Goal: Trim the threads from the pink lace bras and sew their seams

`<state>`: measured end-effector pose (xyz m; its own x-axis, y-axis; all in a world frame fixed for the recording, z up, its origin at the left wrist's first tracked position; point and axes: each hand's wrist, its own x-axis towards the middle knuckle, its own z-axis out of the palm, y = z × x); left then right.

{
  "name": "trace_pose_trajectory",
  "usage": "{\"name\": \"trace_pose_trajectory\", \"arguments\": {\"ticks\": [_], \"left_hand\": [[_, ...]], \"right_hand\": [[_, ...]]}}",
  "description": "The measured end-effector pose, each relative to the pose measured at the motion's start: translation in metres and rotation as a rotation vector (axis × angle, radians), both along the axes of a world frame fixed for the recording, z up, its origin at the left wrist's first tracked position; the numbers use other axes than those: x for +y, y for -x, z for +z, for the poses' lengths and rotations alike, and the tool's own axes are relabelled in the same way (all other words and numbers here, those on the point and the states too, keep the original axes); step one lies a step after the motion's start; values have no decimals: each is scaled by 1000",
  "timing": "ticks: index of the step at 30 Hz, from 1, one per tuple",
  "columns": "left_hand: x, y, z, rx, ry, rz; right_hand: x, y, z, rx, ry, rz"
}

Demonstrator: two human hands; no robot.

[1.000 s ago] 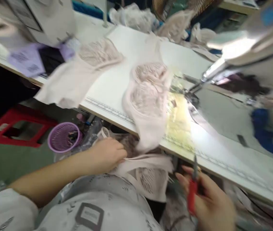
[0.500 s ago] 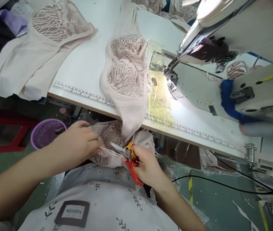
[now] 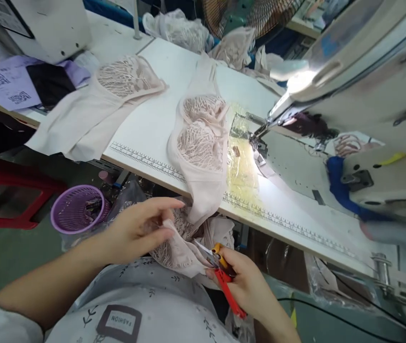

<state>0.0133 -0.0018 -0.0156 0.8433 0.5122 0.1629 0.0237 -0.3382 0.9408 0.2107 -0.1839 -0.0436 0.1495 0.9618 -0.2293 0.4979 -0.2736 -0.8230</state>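
On my lap, below the table's edge, lies a beige lace bra (image 3: 183,252). My left hand (image 3: 137,231) has the bra's upper edge between thumb and fingers, the index finger stretched out above it. My right hand (image 3: 244,281) is closed around scissors (image 3: 222,267) with one yellow and one red handle, their blades pointing up and left over the bra. The right fingertips also touch the bra's lower right edge. A second beige lace bra (image 3: 203,147) lies on the table just beyond my hands, one end hanging over the front edge.
A lit sewing machine (image 3: 331,90) stands at the right on the white table (image 3: 146,128), which has a printed ruler along its edge. Another bra piece (image 3: 92,109) lies left. Below are a purple basket (image 3: 77,209) and a red stool (image 3: 13,190). A fan (image 3: 253,14) stands behind.
The view has tilted up and shifted left. My left hand has opened its index finger away from the thumb and lifted the bra's edge. The scissors stay in my right hand.
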Motion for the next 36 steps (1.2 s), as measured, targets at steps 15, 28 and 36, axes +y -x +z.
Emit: {"name": "trace_pose_trajectory", "arguments": {"ticks": [15,28,36], "left_hand": [[-38,-48,-8,-75,-109,-134],[-38,-52,-10,257,521,-131],[-26,-50,-8,368,689,-163]], "right_hand": [[35,4,38,322,-291,-202],[30,18,9,477,-341,-350],[-2,-10,-1,139,-32,200]]}}
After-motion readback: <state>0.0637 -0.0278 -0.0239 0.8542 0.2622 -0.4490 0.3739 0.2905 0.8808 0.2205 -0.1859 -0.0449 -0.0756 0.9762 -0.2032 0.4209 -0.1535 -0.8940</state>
